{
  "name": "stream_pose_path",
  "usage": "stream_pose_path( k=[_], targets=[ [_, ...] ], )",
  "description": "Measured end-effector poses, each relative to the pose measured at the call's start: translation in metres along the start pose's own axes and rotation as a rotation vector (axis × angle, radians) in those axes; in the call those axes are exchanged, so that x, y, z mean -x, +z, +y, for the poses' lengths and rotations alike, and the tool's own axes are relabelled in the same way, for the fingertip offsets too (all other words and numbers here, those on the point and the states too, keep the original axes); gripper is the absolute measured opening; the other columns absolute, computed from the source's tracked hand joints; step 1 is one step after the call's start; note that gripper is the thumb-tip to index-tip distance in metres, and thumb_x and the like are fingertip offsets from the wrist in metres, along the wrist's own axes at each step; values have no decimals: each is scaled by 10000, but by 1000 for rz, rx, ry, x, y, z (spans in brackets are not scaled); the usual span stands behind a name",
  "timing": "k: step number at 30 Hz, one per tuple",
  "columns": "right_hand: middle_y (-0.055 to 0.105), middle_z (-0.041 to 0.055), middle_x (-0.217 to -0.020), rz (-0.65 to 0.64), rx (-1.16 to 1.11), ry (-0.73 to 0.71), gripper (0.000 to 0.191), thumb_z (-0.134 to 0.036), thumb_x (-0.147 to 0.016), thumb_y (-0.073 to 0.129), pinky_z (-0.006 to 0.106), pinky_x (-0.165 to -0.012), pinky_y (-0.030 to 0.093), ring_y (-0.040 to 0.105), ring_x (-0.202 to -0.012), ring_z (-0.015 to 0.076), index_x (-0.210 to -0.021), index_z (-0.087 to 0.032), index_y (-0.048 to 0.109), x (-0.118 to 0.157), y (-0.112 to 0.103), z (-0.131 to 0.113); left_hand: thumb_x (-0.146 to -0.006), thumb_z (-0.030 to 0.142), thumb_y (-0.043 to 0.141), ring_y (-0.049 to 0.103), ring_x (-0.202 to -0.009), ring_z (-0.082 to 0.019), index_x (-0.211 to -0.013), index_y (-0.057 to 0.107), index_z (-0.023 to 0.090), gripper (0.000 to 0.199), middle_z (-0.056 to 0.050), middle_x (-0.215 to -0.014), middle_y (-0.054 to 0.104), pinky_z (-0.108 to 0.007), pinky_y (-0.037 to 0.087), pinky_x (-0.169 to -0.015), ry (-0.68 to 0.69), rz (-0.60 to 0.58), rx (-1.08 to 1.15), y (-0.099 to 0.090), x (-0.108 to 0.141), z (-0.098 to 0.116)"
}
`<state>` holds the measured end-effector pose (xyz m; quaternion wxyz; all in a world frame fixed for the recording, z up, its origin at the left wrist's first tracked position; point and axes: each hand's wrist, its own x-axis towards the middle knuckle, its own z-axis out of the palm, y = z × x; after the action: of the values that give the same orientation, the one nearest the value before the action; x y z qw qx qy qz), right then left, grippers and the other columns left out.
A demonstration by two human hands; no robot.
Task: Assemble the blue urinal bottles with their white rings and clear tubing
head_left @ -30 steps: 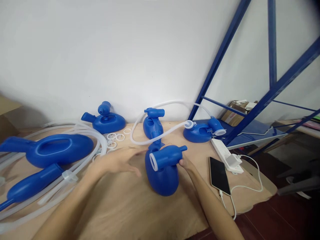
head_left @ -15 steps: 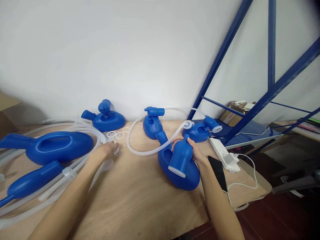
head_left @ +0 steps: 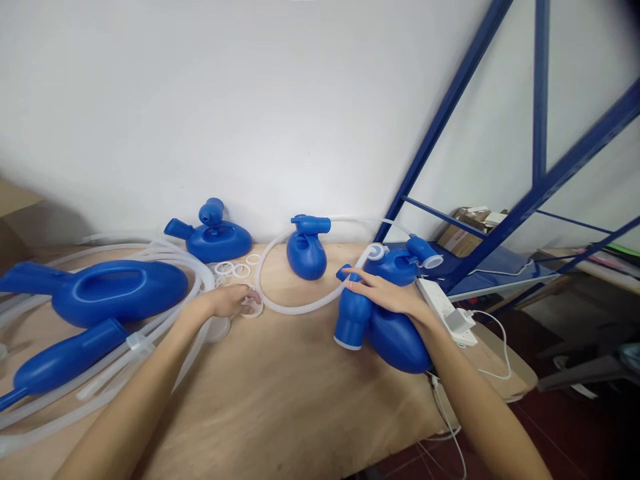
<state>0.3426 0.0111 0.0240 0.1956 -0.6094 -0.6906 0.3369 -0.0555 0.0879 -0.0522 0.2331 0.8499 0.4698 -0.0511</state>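
My left hand (head_left: 234,300) has its fingers curled round a clear-white round cap (head_left: 253,307) just above the wood table. White rings (head_left: 242,271) lie behind it. On the right, my right hand (head_left: 383,291) grips the narrow end of a blue funnel-shaped piece (head_left: 351,320), whose wide white-rimmed mouth points down. Against that piece rests a blue bottle (head_left: 400,340), partly hidden under my right hand and wrist. A translucent hose (head_left: 300,309) curves between the hands.
More blue bottles stand along the wall, one at the back left (head_left: 220,243) and one at the centre (head_left: 306,257). Coiled tubes (head_left: 200,267) and a large blue bottle (head_left: 120,293) lie left. A power strip (head_left: 440,307) and blue shelf frame (head_left: 450,100) are right.
My left hand has moved right from the rings with the round cap. My right hand and the blue bottle have shifted right, and the funnel piece now points more straight down.
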Motion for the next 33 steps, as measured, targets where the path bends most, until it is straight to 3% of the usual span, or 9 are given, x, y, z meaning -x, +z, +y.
stream_pose_path(
  k=[3,6,10,15,18,22,25,28,33],
  targets=[
    [771,32,-1014,29,89,1,874,-692,-899,690,481,-986,526,718,-867,288,-1640,-322,411,11,6,1,-873,295,552,678,-1163,-255,-1373,670,245,516,-92,-1300,714,-339,507,-1041,8,54,25,2,-5,-5],
    [763,15,-943,-32,111,-43,880,-642,-928,677,442,-937,530,709,-810,265,-1670,-305,345,25,12,-4,-862,241,539,629,-1272,-288,-1489,558,174,631,-165,-1426,621,-390,462,-1126,-51,121,1,4,-8,-15],
    [783,22,-1006,-169,8,-237,739,-528,-942,709,407,-977,532,729,-971,281,-1609,-312,476,42,12,-10,-863,287,576,549,-1401,-358,-1577,422,115,750,-256,-1566,471,-443,435,-1163,-161,132,-47,2,-4,-27],
    [785,46,-1187,-277,0,-296,634,-440,-907,765,390,-1008,562,712,-1204,315,-1509,-316,612,51,-4,-22,-696,312,768,623,-1306,-394,-1485,541,157,835,-234,-1449,614,-442,507,-1073,-217,26,-99,1,-2,-34],
    [728,75,-1349,-492,-28,-253,734,-460,-908,763,367,-991,579,704,-1247,296,-1578,-277,524,47,-17,-31,-734,292,718,661,-1236,-380,-1382,636,179,663,-208,-1351,680,-446,520,-1035,-209,33,-133,6,-8,-30],
    [776,116,-1180,-906,-249,-236,922,-654,-895,721,352,-891,595,752,-1111,274,-1623,-175,420,30,-20,-34,-808,357,650,690,-1155,-365,-1279,708,211,497,-183,-1296,689,-434,544,-956,-189,92,-161,7,-10,-23],
    [776,157,-1131,-1022,-417,-286,968,-777,-852,684,347,-837,589,762,-1024,280,-1541,-120,504,13,-10,-27,-799,372,656,692,-1141,-374,-1222,737,226,455,-172,-1258,690,-441,547,-942,-187,134,-184,-8,3,-15],
    [788,137,-1027,-1022,-573,-353,966,-777,-799,720,308,-720,581,763,-864,253,-1487,-120,551,-7,9,-16,-810,392,662,695,-1116,-323,-1237,697,224,460,-124,-1196,712,-412,541,-976,-69,235,-89,-31,25,0],
    [786,110,-873,-953,-835,-374,1022,-743,-733,706,282,-541,568,737,-647,226,-1484,-71,534,-38,46,6,-820,427,735,713,-1040,-228,-958,590,214,292,-53,-1113,732,-348,576,-941,347,417,503,-42,47,45]
  ],
)
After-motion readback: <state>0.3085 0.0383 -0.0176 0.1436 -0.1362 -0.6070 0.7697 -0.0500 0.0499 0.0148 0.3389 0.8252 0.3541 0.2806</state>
